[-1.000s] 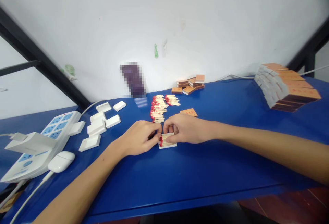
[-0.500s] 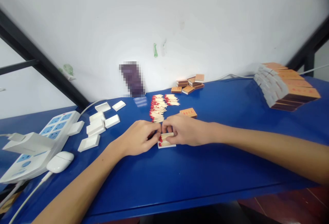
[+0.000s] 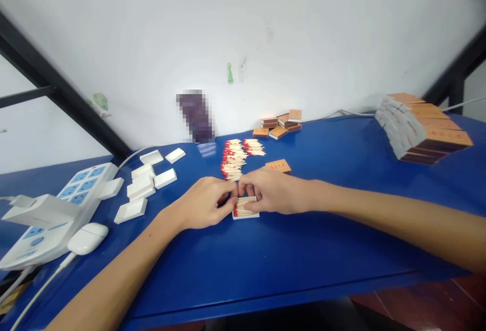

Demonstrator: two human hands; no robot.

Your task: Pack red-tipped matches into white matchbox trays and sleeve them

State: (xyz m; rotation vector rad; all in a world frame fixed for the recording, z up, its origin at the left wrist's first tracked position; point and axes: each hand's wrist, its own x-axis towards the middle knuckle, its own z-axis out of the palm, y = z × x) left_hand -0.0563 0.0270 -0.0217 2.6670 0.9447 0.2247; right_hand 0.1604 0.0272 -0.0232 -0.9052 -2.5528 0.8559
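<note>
A white inner tray of a matchbox (image 3: 246, 216) lies on the blue table in front of me, holding a layer of red-tipped matches (image 3: 243, 207). My left hand (image 3: 210, 202) is closed at the tray's left end, thumb and fingers pinching it near the match heads. From the right, my right hand (image 3: 271, 192) curls over the tray, its thumb on the matches and its bent fingers at the far side. The two hands' fingertips meet above the far left corner. My right hand partly hides an orange matchbox sleeve (image 3: 279, 166) behind it.
Loose matches lie in a larger pile (image 3: 233, 161) and a smaller pile (image 3: 253, 147). Several white trays (image 3: 140, 188) sit at left beside a power strip (image 3: 87, 184) with plugged-in chargers. Several matchboxes (image 3: 278, 132) stand near the wall; a big stack (image 3: 436, 128) is at right.
The matches in the tray now lie more evenly and close together, where they looked uneven before. Both hands have hardly moved.
</note>
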